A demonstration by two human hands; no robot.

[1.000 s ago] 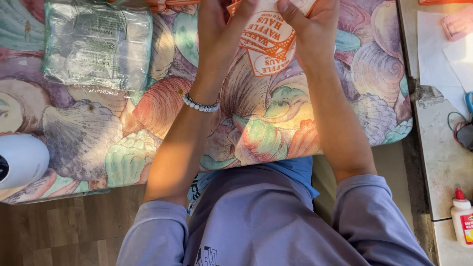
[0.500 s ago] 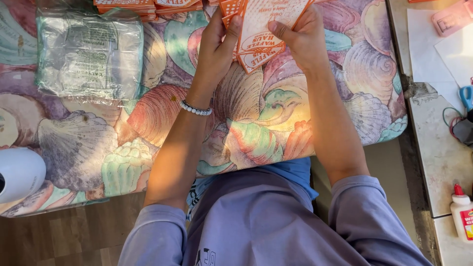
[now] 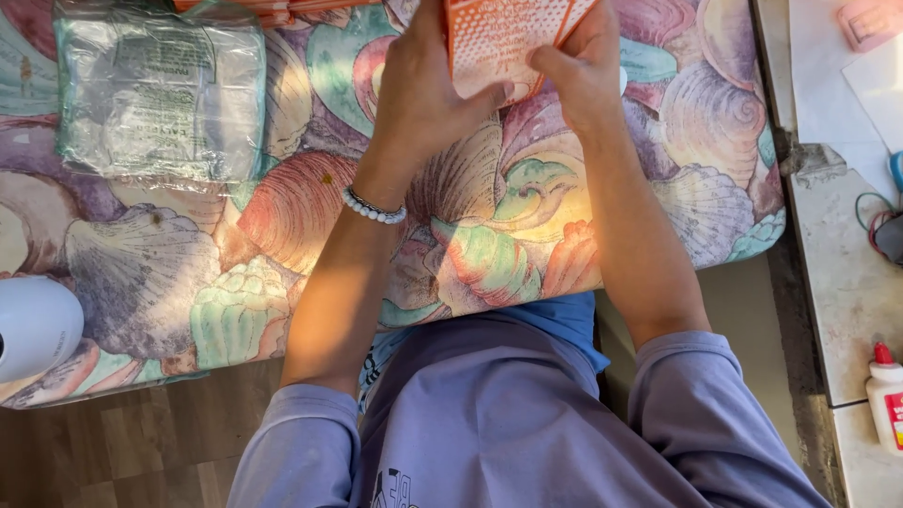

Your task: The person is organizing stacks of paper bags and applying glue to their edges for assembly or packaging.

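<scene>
Both my hands hold an orange and white paper bag point(image 3: 499, 42) above a cushion with a seashell print point(image 3: 310, 216). My left hand point(image 3: 423, 94) grips the bag's left side, thumb across its lower edge. A white bead bracelet point(image 3: 373, 207) circles that wrist. My right hand point(image 3: 578, 71) pinches the bag's right lower corner. The bag's top is cut off by the frame's upper edge.
A clear plastic pack of folded material point(image 3: 160, 94) lies at the cushion's upper left. More orange bags point(image 3: 273, 9) sit at the top edge. A white rounded object point(image 3: 33, 325) is at the left. On the right, a stone counter point(image 3: 847, 282) holds a glue bottle point(image 3: 887, 395) and papers.
The bag has been turned over; its printed round label side showed before, and now a finely dotted side faces me. My hands have shifted slightly closer together on it.
</scene>
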